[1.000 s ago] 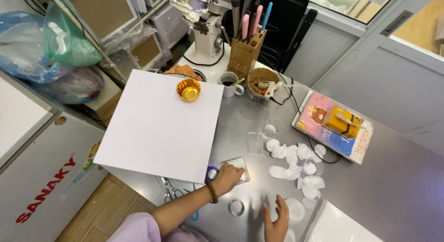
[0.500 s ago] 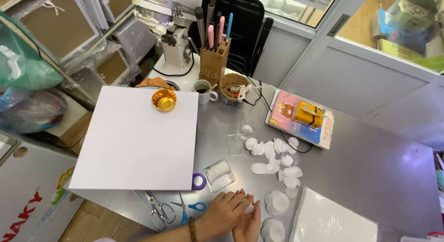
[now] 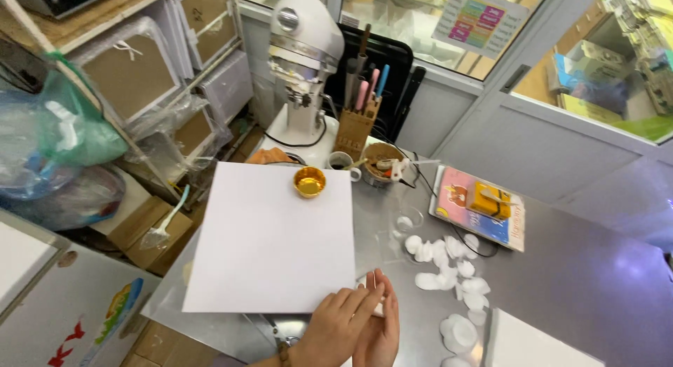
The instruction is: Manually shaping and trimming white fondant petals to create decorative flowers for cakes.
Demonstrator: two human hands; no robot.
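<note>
My left hand [image 3: 335,326] and my right hand [image 3: 382,333] lie palm to palm at the near edge of the steel table [image 3: 575,283], fingers straight and pointing away from me. The left hand, with a bead bracelet at its wrist, covers most of the right. A small white bit shows between the fingertips; I cannot tell what it is. The hands touch the near right corner of a large white board [image 3: 270,241]. A small gold cup [image 3: 309,181] stands at the board's far edge. Several white round lids [image 3: 442,262] lie scattered to the right of my hands.
A white stand mixer [image 3: 305,65], a wooden tool block [image 3: 356,128], a mug [image 3: 341,161] and a bowl [image 3: 382,160] stand at the back. A pink book with a yellow object [image 3: 480,206] lies at right, a white box [image 3: 533,339] near right. Plastic bags [image 3: 63,128] hang at left.
My left hand has left the clear plastic piece and come against the right hand. My view has tilted upward, so the hands now sit at the bottom edge.
</note>
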